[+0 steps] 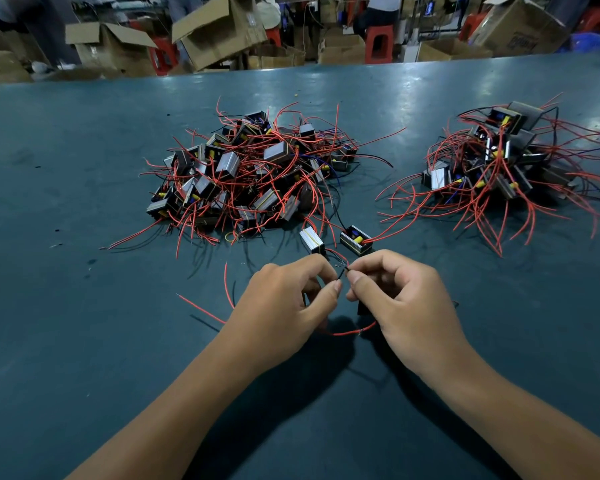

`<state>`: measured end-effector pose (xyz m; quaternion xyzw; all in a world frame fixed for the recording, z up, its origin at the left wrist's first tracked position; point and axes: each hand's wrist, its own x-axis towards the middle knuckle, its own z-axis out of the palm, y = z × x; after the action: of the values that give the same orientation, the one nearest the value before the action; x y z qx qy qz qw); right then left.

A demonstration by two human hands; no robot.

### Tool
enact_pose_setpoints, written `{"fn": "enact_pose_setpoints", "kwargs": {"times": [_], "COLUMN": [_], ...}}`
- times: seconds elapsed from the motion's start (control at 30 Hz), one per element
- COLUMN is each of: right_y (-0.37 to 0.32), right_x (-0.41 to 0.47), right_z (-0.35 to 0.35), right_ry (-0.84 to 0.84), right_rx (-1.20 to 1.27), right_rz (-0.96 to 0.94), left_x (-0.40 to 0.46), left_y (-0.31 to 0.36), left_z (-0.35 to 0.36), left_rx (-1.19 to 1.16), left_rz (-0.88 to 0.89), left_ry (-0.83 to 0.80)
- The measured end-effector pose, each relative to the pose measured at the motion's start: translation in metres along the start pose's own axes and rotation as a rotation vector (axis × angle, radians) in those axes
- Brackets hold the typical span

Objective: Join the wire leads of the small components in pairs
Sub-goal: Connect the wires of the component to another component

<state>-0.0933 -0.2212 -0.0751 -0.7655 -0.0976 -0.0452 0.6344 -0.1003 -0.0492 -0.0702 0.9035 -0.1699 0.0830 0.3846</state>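
Left hand (pixel 288 303): fingers pinch thin black wire leads (pixel 342 273) near the surface's middle.
Right hand (pixel 402 299): fingers pinch the same leads, seemingly twisted.
Small boxy metal-and-black components (pixel 333 241): two, just beyond the hands.
Tangled red-wired piles (pixel 253 174): on the matte teal surface (pixel 84 202).

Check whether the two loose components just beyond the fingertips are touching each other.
Apart. The head view shows a strip of bare table between the left component and the right component; only thin wires cross that gap.
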Motion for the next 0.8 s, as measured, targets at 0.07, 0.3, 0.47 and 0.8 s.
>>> {"fn": "enact_pose_setpoints", "kwargs": {"times": [0.07,0.3,0.47,0.8], "right_y": [0.0000,0.0023,0.0028,0.0023], "right_x": [0.0004,0.0008,-0.0004,0.0022], "right_z": [0.0004,0.0000,0.0006,-0.0017], "right_ry": [-0.002,0.003,-0.003,-0.022], "right_rx": [0.010,0.063,0.103,0.065], "right_rz": [-0.011,-0.008,0.000,-0.032], "left_x": [-0.0001,0.0000,-0.0004,-0.0010], "left_y": [-0.0007,-0.0039,-0.0042,0.0030], "left_z": [0.0000,0.0020,0.0051,-0.0012], "left_rx": [-0.009,-0.031,-0.025,-0.078], "left_rz": [0.004,0.024,0.047,0.029], "left_ry": [0.000,0.047,0.062,0.062]}}
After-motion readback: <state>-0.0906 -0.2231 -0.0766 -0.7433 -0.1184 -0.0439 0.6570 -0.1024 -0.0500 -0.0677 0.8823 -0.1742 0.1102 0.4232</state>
